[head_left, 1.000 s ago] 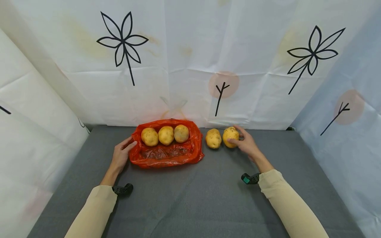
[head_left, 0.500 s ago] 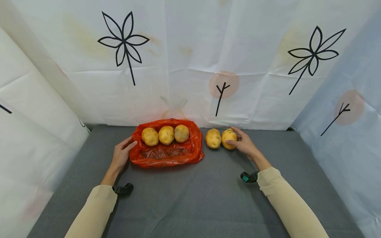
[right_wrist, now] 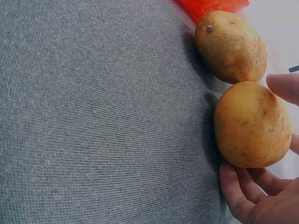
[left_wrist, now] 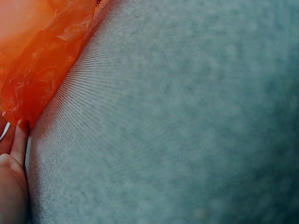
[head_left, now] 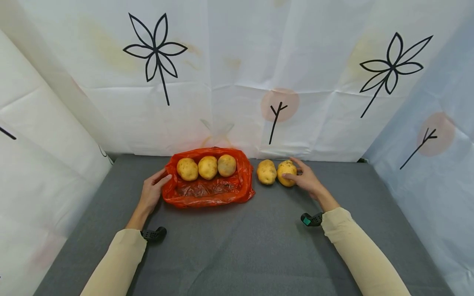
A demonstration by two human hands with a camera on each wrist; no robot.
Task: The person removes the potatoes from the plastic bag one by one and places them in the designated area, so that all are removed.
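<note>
A red plastic bag [head_left: 207,199] lies spread open at the back of the table, with three potatoes in a row along its far side, such as the middle potato [head_left: 208,167]. My left hand [head_left: 151,190] grips the bag's left edge; the left wrist view shows its fingers at a corner of the plastic. To the right of the bag, two potatoes stand side by side on the cloth. My right hand [head_left: 305,179] holds the outer potato [right_wrist: 252,125] between thumb and fingers. The inner potato [right_wrist: 231,46] touches it in the right wrist view.
A grey cloth [head_left: 229,250] covers the table. White printed sheets [head_left: 237,57] hang behind the table and along both sides. Each wrist carries a black camera, such as the right wrist camera [head_left: 311,220].
My right hand has lowered the outer potato slightly and brought it closer to the inner potato. The left hand, the bag and its potatoes keep their places.
</note>
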